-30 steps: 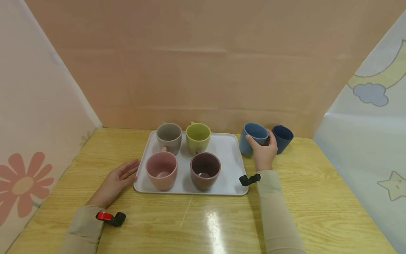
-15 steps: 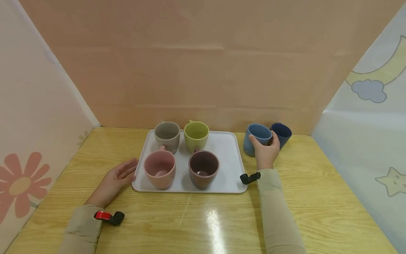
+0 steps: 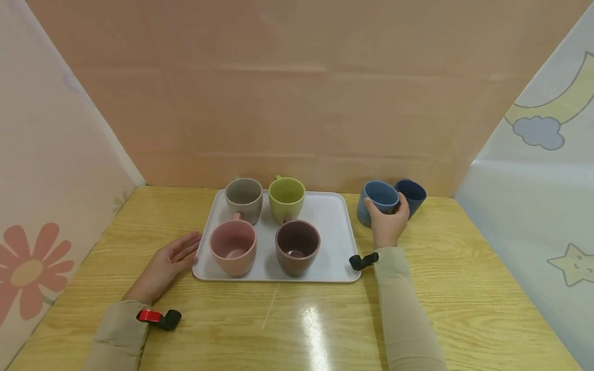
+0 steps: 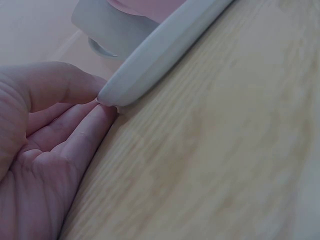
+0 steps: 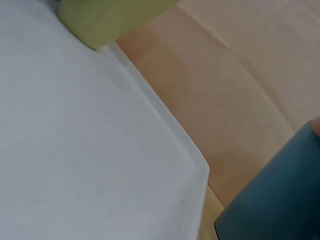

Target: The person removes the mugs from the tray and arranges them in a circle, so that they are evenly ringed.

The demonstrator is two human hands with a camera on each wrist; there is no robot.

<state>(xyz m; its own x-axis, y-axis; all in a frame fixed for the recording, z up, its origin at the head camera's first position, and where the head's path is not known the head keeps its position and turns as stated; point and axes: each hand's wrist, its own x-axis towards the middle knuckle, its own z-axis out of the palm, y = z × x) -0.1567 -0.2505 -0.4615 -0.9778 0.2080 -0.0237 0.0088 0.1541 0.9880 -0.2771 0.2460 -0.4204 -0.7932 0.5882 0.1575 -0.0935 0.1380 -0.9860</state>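
Right hand (image 3: 389, 225), fingers curled round the blue mug (image 3: 365, 212), just scooted it toward the navy mug (image 3: 416, 202) beside them, so farther from the tray (image 3: 337, 232) straight-fingered left hand (image 3: 164, 265) is touching.

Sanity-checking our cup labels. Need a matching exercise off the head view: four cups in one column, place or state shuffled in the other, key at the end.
Cups
1. Light blue cup
2. Pink cup
3. Green cup
4. Dark blue cup

Place or state
A. On the tray, row nearer the person, left cup
B. Off the tray, not held
C. Gripped by the right hand
D. On the tray, back row, right cup

Pairs: 1-C, 2-A, 3-D, 4-B
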